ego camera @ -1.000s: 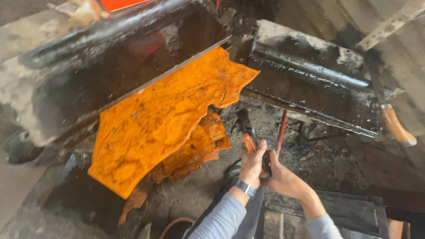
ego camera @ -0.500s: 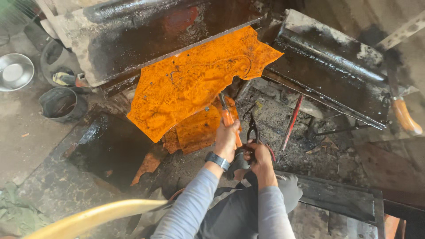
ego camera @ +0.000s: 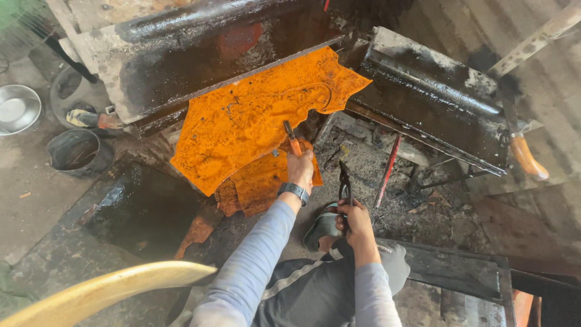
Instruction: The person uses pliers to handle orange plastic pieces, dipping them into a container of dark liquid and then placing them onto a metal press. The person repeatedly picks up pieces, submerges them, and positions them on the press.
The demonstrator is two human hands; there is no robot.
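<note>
Below the long black metal trough that runs across the top of the view, a large orange sheet with ragged, curved edges leans with its upper edge against the trough's lower lip. The person's left hand, a dark watch on its wrist, is raised to the sheet's lower right edge, fingers curled tight around the orange handle of a tool whose dark tip lies against the sheet. A smaller orange piece lies just under the sheet, partly hidden by it. To the right of the sheet and lower down, the right hand is closed in a fist on the handles of dark pliers, which stand upright with their jaws pointing up, apart from the sheet. A thin red rod leans just to the right of the pliers. A second black trough slopes down to the right of the sheet, and an orange-handled blade rests at its far end. Left of the sheet, on the grimy floor, stand a dark bucket and a shiny metal bowl. A pale yellow curved bar crosses the bottom left corner.
</note>
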